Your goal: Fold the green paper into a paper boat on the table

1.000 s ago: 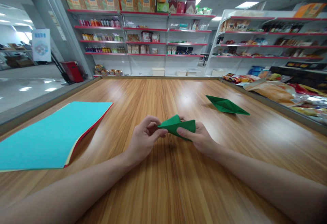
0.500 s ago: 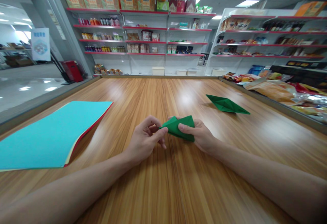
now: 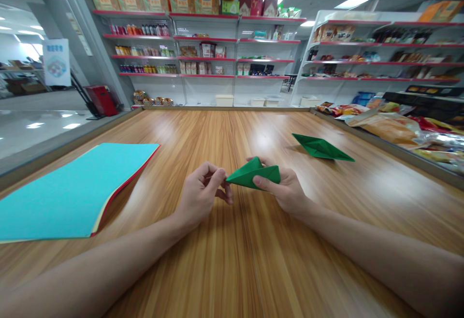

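A green folded paper boat (image 3: 244,175) is held just above the table, its pointed end to the left and a raised peak in the middle. My right hand (image 3: 288,190) grips its right side, thumb on the near face and the other fingers mostly hidden behind. At the left tip, my left hand (image 3: 203,187) is closed in a pinch of thumb and forefinger, with its lower fingers curled. Farther back on the right, a second green paper boat (image 3: 322,148) rests on the table.
A stack of coloured paper (image 3: 83,182), turquoise on top, lies on the left of the wooden table (image 3: 203,269). Packaged snacks (image 3: 391,127) lie beyond the table's right edge. Stocked shelves (image 3: 206,59) stand behind.
The paper boat has tilted so its near side faces more upward, and its peak shows higher. My left hand has shifted slightly left, with its thumb now at the tip.
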The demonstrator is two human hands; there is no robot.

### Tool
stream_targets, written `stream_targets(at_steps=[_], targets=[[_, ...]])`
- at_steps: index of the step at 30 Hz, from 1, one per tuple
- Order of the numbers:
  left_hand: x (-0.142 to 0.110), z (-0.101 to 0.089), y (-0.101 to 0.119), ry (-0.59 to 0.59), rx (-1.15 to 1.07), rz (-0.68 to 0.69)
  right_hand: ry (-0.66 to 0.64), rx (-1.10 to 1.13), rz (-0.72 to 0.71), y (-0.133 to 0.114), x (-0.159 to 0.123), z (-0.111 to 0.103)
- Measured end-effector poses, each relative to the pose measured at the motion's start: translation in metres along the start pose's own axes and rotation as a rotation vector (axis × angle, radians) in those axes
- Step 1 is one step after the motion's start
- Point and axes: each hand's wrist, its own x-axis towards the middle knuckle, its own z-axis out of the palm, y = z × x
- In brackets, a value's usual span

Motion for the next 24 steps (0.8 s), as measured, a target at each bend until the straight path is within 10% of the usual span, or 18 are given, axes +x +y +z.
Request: stream_targets(at_steps=[8, 24], targets=[[0.0, -0.002, -0.012, -0.104, 0.718, 0.159, -0.121, -0.121, -0.101, -0.005, -0.003, 0.003], [-0.003, -0.002, -0.011, -0.086, 0.724, 0.362, -0.072, -0.082, -0.067, -0.009, -0.002, 0.005]])
